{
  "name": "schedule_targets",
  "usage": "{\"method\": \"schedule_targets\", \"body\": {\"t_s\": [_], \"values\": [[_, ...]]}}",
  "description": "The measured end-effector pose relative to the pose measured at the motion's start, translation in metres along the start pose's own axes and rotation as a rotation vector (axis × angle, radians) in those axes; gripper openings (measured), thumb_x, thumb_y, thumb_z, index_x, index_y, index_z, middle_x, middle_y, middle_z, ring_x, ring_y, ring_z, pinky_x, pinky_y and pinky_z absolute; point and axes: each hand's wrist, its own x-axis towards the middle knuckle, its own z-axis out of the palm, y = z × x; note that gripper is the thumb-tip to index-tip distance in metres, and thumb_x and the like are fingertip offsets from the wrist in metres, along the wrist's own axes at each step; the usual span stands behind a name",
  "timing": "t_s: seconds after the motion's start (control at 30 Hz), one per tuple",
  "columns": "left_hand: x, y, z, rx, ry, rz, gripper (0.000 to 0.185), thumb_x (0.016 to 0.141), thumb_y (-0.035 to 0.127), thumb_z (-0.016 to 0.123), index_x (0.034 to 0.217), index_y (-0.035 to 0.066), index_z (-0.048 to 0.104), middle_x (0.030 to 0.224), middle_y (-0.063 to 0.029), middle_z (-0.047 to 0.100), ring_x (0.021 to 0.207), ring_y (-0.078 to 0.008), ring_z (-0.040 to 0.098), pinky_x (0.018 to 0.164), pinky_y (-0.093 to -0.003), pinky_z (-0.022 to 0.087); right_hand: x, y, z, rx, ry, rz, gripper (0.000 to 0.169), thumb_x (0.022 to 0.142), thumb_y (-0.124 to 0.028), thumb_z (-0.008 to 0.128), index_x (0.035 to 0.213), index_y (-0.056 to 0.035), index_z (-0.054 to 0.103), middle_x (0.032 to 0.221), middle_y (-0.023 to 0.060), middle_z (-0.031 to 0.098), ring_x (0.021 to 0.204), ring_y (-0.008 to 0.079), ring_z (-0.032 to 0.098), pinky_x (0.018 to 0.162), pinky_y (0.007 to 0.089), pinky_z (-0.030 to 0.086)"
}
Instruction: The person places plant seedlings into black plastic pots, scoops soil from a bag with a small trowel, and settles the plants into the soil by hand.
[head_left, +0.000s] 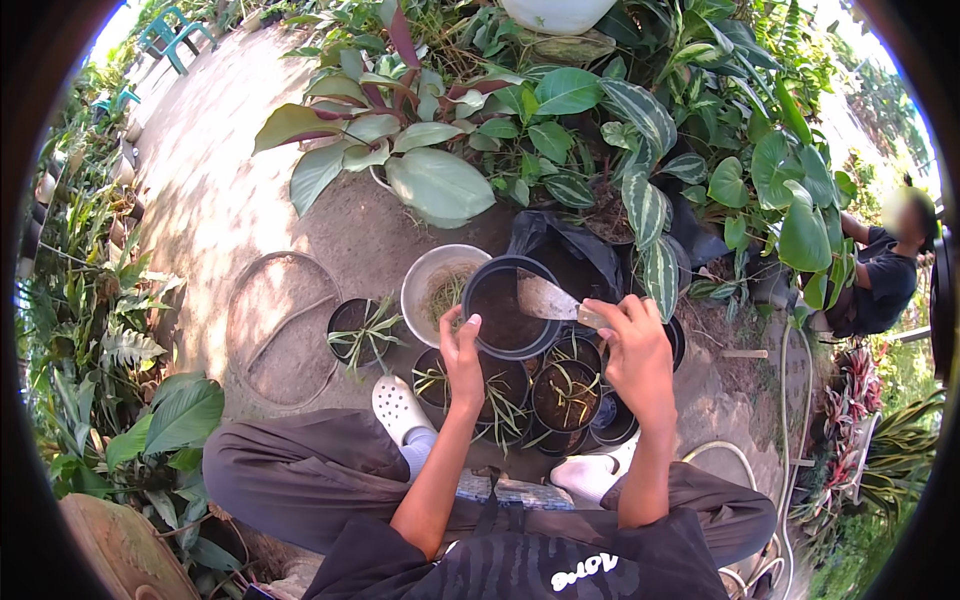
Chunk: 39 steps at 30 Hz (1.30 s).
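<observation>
My left hand (463, 360) grips the near-left rim of a black plastic pot (495, 330), thumb over the edge. Dark soil (491, 296) shows inside it. In my right hand (637, 352) is the short handle of a putty knife (551, 296); its wide, dirt-smeared metal blade reaches over the pot's right side. Behind the pot stands a black plastic bag (555, 232), folded open, with dark soil in it. A pale round bowl (412, 281) holding cut grass-like leaves touches the pot's left side.
Several small black pots with narrow-leaved seedlings (568, 390) crowd below my hands. Another potted seedling (364, 330) stands left. A wire ring (232, 337) lies on the ground. Large-leaved plants (442, 184) line the back. A hose (785, 420) runs along the right, where another person (889, 262) sits.
</observation>
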Motion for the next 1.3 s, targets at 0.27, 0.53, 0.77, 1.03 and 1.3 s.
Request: {"method": "schedule_targets", "body": {"t_s": [0.27, 0.53, 0.77, 1.03, 1.3], "values": [[0.007, -0.011, -0.006, -0.056, -0.057, 0.055, 0.042, 0.094, 0.028, 0.062, 0.125, 0.0, 0.053, 0.102, -0.0048, 0.058, 0.09, -0.0106, 0.05, 0.082, -0.0265, 0.04, -0.005, -0.013, -0.002, 0.149, -0.173, 0.086, 0.032, 0.09, -0.005, 0.062, 0.121, -0.0131, 0.068, 0.095, 0.0082, 0.057, 0.093, 0.0277, 0.058, 0.082, 0.0411, 0.05], [0.001, 0.005, -0.003, 0.013, -0.152, 0.144, 0.041, 0.095, 0.024, 0.061, 0.127, 0.0, 0.052, 0.101, -0.0092, 0.065, 0.091, -0.0118, 0.055, 0.085, -0.0259, 0.042, -0.009, -0.012, -0.009, 0.123, -0.209, 0.169, 0.029, 0.092, -0.009, 0.063, 0.12, -0.0123, 0.07, 0.092, 0.0116, 0.058, 0.092, 0.0308, 0.061, 0.081, 0.0439, 0.051], [-0.001, 0.006, 0.001, 0.048, -0.087, 0.155, 0.04, 0.096, 0.025, 0.06, 0.126, 0.0, 0.052, 0.103, -0.0095, 0.064, 0.094, -0.0124, 0.055, 0.089, -0.0277, 0.042, -0.023, -0.002, -0.02, 0.156, -0.183, 0.185, 0.032, 0.089, -0.005, 0.063, 0.121, -0.0069, 0.069, 0.084, 0.0165, 0.056, 0.076, 0.0344, 0.057, 0.071, 0.0422, 0.046], [0.015, -0.015, -0.016, -0.091, 0.081, 0.057, 0.053, 0.098, 0.038, 0.054, 0.133, -0.002, 0.048, 0.12, -0.0124, 0.054, 0.109, -0.0188, 0.05, 0.099, -0.0331, 0.038, -0.011, 0.013, -0.028, 0.41, -0.047, 0.142, 0.033, 0.095, -0.007, 0.059, 0.127, -0.0046, 0.065, 0.096, 0.0176, 0.066, 0.086, 0.0324, 0.064, 0.083, 0.0385, 0.049], [0.021, -0.009, -0.025, -0.2, 0.28, 0.051, 0.06, 0.096, 0.045, 0.056, 0.136, 0.003, 0.043, 0.126, -0.0128, 0.053, 0.12, -0.0231, 0.052, 0.105, -0.0418, 0.039, -0.005, 0.12, 0.08, 0.282, -0.355, 0.481, 0.041, 0.097, -0.027, 0.058, 0.131, -0.0032, 0.063, 0.122, 0.0235, 0.068, 0.118, 0.0384, 0.064, 0.1, 0.0412, 0.048]]}}
